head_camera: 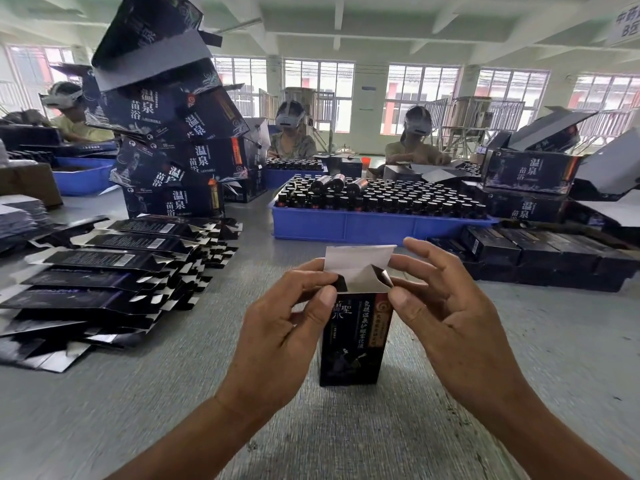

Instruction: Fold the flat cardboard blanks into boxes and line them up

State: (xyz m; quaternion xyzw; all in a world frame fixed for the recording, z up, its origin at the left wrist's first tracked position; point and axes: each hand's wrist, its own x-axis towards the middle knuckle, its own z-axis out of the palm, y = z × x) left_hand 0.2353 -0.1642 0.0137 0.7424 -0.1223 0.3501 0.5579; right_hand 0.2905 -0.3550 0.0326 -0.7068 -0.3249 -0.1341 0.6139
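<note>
A small dark box with gold and white print stands upright on the grey table in front of me. Its top is open, with the white lid flap raised at the back. My left hand pinches the left side flap between thumb and fingers. My right hand pinches the right side flap at the box's top corner. A fanned pile of flat dark blanks lies on the table to the left. A row of folded dark boxes lies at the right.
A blue tray full of small dark bottles stands behind the box. A leaning tower of large dark cartons rises at the back left. More cartons are stacked at the right. Three people sit working across the table.
</note>
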